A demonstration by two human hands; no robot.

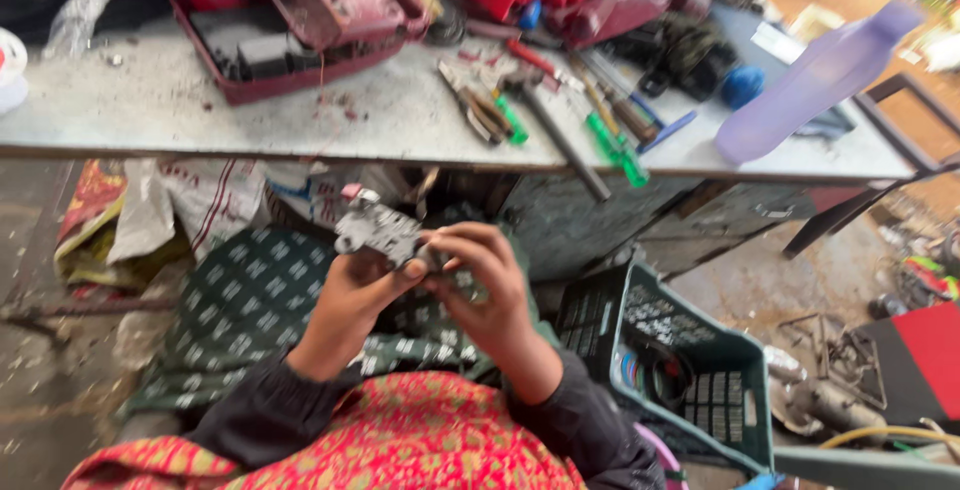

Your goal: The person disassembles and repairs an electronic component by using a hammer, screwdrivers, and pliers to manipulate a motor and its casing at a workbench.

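Observation:
Both of my hands hold a small grey metal part (378, 230) in front of me, below the workbench edge. My left hand (352, 295) grips it from underneath, thumb pressed on its right end. My right hand (487, 285) closes over the part's right side, fingers curled around it. The picture is blurred, so the part's details are unclear. My lap under the hands is covered by dark green patterned cloth (250, 295) and a red patterned garment (400, 440).
A grey workbench (380, 120) spans the top, carrying a dark red plastic housing (300, 10), screwdrivers with green handles (615, 145), pliers, and a tilted purple bottle (810, 80). A green plastic crate (690, 370) stands on the floor at my right, with scrap metal beyond it.

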